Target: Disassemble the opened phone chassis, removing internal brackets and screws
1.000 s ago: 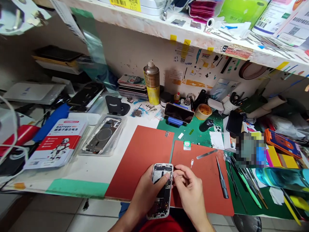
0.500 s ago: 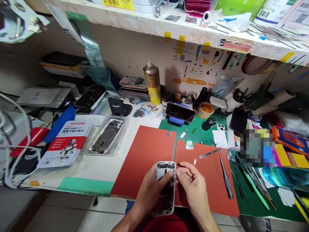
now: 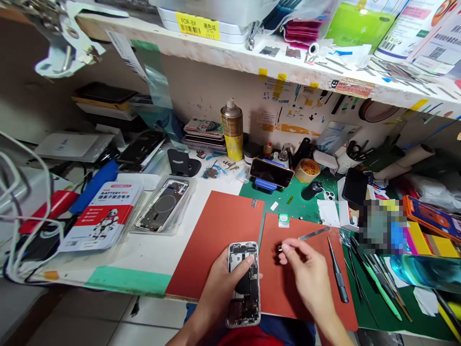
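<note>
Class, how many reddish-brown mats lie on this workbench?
2: the left reddish-brown mat, partly behind the left hand; and the right reddish-brown mat, partly behind the right hand, across a narrow gap.

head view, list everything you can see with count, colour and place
opened phone: 1, silver and black, front
red-brown mats: 2, centre
green mat: 1, behind and right
small box: 1, green-white, right mat
metal strip: 1, grey, right mat
pointed tool: 1, grey, right mat
phone on stand: 1, black, centre back
spray can: 1, yellow-brown, back
tape roll: 1, tan, back
phone housing: 1, grey, left
battery package: 1, white-red, left
shelf: 1, white, top
smaller tools, bottles, papers: many, mixed, shelf and bench
left hand: 1, bare, holding opened phone
right hand: 1, bare, pinching small piece, unclear
</note>
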{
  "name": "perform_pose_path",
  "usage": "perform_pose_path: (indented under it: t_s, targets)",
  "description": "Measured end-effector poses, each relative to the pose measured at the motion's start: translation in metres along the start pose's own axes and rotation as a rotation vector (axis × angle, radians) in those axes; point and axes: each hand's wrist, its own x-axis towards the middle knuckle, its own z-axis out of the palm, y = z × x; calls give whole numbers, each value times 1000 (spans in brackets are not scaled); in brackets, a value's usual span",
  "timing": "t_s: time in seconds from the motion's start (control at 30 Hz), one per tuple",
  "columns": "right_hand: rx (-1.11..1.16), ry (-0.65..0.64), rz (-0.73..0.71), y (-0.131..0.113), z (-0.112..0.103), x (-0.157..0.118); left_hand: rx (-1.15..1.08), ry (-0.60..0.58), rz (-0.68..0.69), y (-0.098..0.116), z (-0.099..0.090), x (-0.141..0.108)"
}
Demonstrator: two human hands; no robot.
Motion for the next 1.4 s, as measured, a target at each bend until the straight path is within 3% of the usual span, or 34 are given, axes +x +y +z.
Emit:
perform_pose_path:
  t_s: [0.17,0.27,0.33,0.53,0.8,0.97,1.27,1.4]
  targets:
    - [-351,-2,-219,-19,-23,72,-107,-33,-25,-6,-4,2]
    - [-495,-17,-325,-27,-20,108,-148,-50,-14,-9,-5,4]
    - [-538,-35,-394,-31,-15,115,-169,-54,1,-10,-5,4]
    - [-460,35,-621,-31,-8,69,-184,-50,16,-11,-7,3]
    - [-323,241,-830,-17,-3,11,-134,-26,12,-10,-6,5]
    - [-330,308,-949,-20,0,0,-113,-32,27,-12,-6,7]
    - [-309,286,-870,-20,-3,-2,-77,-6,14,-9,-6,5]
    - [-405,323,-927,-23,-5,-2,-79,11,-1,-5,-5,3]
